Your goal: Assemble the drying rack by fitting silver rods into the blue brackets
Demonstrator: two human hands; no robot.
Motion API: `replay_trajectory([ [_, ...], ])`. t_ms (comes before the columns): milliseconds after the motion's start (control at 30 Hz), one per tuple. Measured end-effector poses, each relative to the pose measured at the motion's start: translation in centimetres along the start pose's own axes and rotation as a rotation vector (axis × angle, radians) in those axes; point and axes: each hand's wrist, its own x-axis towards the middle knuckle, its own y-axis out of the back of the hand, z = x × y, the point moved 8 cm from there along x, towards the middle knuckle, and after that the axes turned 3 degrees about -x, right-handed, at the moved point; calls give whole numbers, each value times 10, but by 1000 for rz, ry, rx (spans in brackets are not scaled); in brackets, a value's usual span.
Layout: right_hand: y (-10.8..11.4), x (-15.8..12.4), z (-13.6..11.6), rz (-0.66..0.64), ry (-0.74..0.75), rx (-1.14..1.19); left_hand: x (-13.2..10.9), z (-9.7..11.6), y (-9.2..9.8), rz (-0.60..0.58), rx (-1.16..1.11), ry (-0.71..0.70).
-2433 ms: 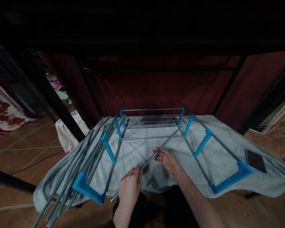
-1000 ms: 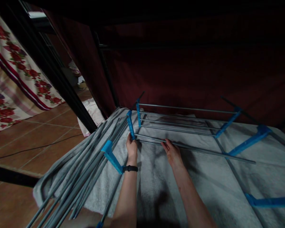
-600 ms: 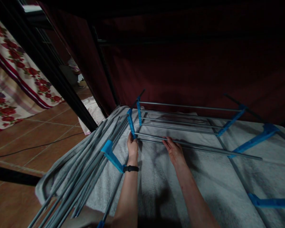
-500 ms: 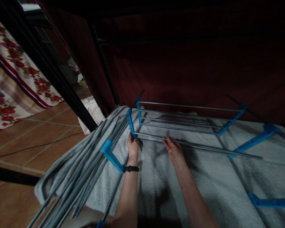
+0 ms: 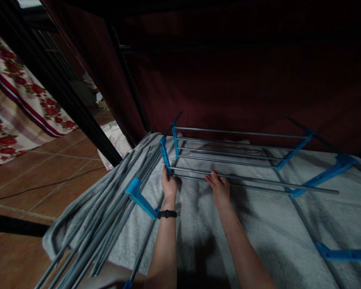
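Observation:
My left hand (image 5: 169, 188), a black band on its wrist, is closed around the lower end of a blue plastic bracket (image 5: 164, 151). A grey metal rod (image 5: 258, 180) runs right from that bracket; its left end meets the bracket beside my left fingers. My right hand (image 5: 220, 188) pinches this rod left of its middle, fingertips behind it. The rod's right end sticks out past another blue bracket (image 5: 321, 176), in front of it. Just below, a second rod (image 5: 252, 188) spans the two brackets. Whether the held rod's left end is seated cannot be made out.
Behind, several rods (image 5: 228, 151) join two more blue brackets. A pile of loose grey rods (image 5: 102, 216) lies left on the grey blanket (image 5: 198, 241). Nearer are blue brackets (image 5: 142, 199) (image 5: 345, 254). A black post (image 5: 90, 124) rises at left; a dark red curtain (image 5: 228, 88) hangs behind.
The rod's right end has swung slightly up and to the right, now crossing higher over the right-hand bracket. Both hands keep their holds, with barely any shift.

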Motion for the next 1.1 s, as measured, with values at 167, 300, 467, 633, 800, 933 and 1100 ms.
replay_trajectory([
  [167, -2, -3, 0, 34, 33, -5, 0, -3, -3, -3, -12, 1],
  [300, -1, -8, 5, 102, 43, 36, 1, -5, -4, -1, -19, -13],
  [467, -1, -12, 7, 148, 40, 24, 0, -4, -4, 7, -4, -23],
  [633, -3, -14, 3, 175, 42, 0, 0, -1, -4, 8, 3, -52],
  [800, -2, -13, 5, 189, 9, 9, -1, 0, -5, 30, 17, -81],
  [933, 1, -10, 9, 176, -24, 23, -1, 1, -5, 29, 58, -79],
  [1100, 1, -9, 11, 174, -52, 35, -1, 3, -4, 18, 85, -59],
])
